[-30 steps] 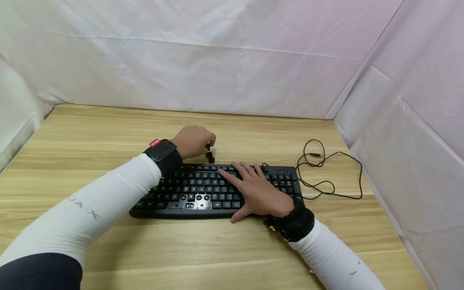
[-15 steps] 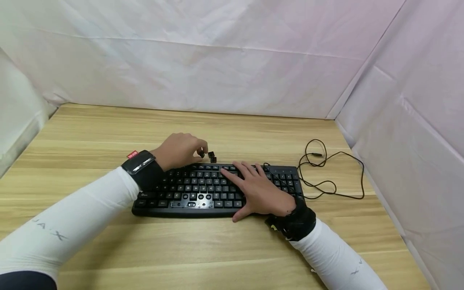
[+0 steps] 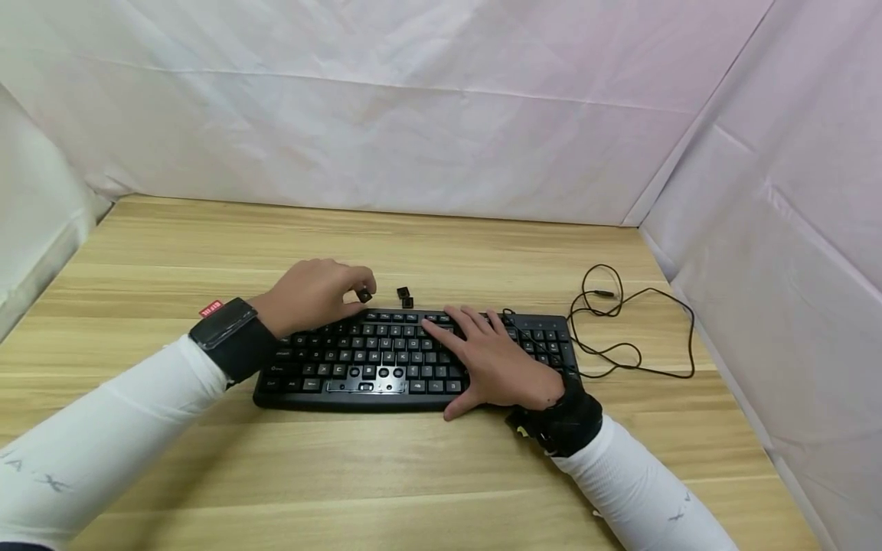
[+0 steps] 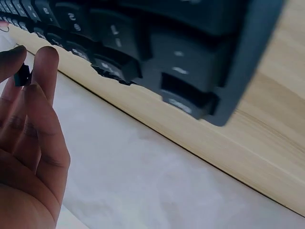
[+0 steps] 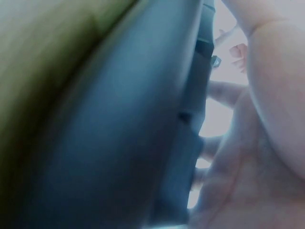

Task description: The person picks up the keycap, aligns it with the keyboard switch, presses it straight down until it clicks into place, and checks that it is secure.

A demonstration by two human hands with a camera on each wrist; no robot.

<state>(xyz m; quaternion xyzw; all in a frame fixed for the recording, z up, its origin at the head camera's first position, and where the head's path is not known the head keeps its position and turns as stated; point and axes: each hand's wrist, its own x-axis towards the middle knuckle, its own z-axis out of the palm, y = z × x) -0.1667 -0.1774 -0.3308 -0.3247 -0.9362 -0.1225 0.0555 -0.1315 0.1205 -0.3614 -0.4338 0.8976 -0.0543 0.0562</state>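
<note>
Nearest on the table lies the keyboard, its near row showing a glossy panel with round sockets. The right hand rests across the keyboard's right half, fingers spread, gripping nothing. If it bears down unevenly, the board could tip or slide, since only this hand appears to steady it.

The left hand pinches a small black keycap between thumb and fingertips at the keyboard's far edge. So slight a piece could slip or twist out of the pinch if the fingers roll, and might then drop among the keys.

Just beyond the far edge sit 2 loose keycaps, close together; a sweep of the left hand or a backward push on the keyboard could scatter them. Farther right, the cable lies looped and could snag; white cloth hangs behind.
</note>
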